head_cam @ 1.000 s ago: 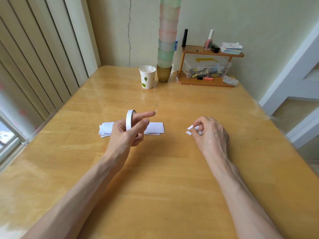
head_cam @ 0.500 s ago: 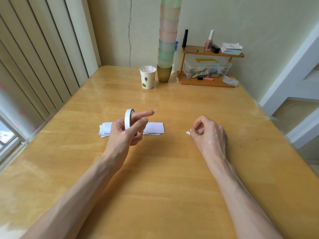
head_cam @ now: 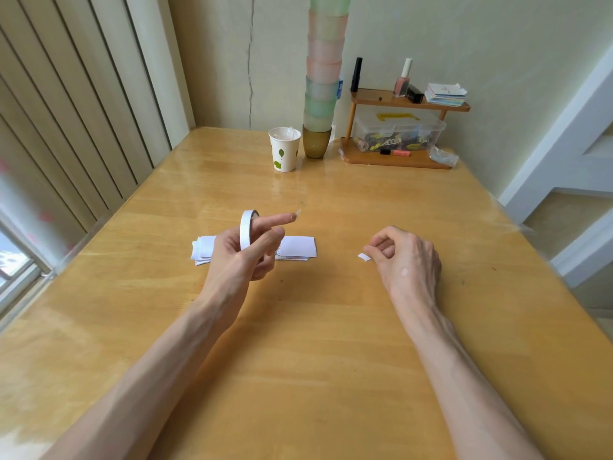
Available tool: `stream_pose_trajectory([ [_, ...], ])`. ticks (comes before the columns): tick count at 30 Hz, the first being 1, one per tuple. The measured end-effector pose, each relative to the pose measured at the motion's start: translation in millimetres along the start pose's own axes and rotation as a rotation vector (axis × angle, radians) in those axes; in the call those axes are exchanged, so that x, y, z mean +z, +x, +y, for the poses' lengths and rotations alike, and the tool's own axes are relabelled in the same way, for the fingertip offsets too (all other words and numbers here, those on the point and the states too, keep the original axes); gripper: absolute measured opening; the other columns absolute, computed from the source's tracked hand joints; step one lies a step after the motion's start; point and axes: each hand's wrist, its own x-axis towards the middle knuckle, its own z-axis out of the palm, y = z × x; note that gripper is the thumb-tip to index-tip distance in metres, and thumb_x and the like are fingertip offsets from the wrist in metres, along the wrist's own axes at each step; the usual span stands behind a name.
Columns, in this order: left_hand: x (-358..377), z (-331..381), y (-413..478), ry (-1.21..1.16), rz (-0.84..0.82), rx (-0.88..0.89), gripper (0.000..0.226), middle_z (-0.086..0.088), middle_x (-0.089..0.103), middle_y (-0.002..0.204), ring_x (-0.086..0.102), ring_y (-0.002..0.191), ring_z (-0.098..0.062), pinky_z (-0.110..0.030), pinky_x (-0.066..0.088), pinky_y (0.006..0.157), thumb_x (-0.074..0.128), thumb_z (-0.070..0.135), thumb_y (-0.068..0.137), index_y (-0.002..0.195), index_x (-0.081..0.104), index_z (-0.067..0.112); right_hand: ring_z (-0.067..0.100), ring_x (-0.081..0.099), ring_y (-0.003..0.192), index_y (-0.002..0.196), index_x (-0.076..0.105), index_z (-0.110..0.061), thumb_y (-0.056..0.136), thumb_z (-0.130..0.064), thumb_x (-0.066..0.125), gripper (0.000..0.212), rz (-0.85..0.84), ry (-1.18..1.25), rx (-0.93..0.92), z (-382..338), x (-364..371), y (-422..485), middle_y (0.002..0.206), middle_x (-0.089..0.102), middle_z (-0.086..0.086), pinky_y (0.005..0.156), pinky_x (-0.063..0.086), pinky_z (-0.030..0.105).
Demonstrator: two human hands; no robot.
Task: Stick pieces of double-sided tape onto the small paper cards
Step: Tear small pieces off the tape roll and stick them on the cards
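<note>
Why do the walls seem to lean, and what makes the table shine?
Head view: the wide-angle lens bows the blinds and the door frame at the edges; soft glare streaks the table near the paper cup, likely daylight from the window at left; shadows are faint.

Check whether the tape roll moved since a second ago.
No. The tape roll, gripped by the left hand, sits unchanged against the paper cards behind it.

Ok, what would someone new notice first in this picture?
The left hand, mid-table, holds a white tape roll upright in front of a pile of paper cards. A small white piece lies by the curled right hand. Behind, a tall tower of pastel cups rises out of frame.
</note>
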Motion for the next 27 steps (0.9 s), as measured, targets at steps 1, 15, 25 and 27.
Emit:
stream_pose_trajectory([
  [1,0,0,0,0.001,0.002,0.0,0.022,0.005,0.034,0.066,0.022,0.054,-0.017,-0.022,0.022,0.051,0.064,0.018,0.099,0.115,0.08,0.019,0.027,0.068,0.076,0.089,0.075,-0.025,0.09,-0.022,0.081,0.007,-0.002,-0.009,-0.007,1,1,0,0.078,0.073,-0.006,0.063,0.051,0.034],
  [15,0,0,0,0.005,0.0,0.009,0.022,0.003,0.032,0.067,0.022,0.056,-0.019,-0.022,0.022,0.051,0.065,0.02,0.098,0.114,0.08,0.02,0.034,0.056,0.105,0.102,0.08,-0.015,0.08,0.015,0.068,0.04,0.099,-0.154,-0.15,18,13,2,0.105,0.074,0.004,0.083,0.04,0.039],
  [25,-1,0,2,0.01,0.005,0.01,0.022,-0.001,0.028,0.068,0.022,0.055,-0.018,-0.021,0.023,0.051,0.065,0.017,0.099,0.114,0.08,0.018,0.029,0.06,0.093,0.093,0.077,-0.02,0.084,-0.015,0.083,0.012,0.126,-0.001,-0.235,10,13,3,0.097,0.065,0.002,0.081,0.048,0.038],
  [27,-2,0,3,0.022,0.013,0.01,0.022,-0.006,0.025,0.069,0.023,0.054,-0.016,-0.02,0.024,0.051,0.064,0.017,0.099,0.114,0.08,0.018,0.026,0.061,0.093,0.095,0.077,-0.02,0.084,-0.017,0.084,0.014,0.072,0.053,-0.311,1,17,1,0.097,0.065,0.0,0.082,0.048,0.034],
])
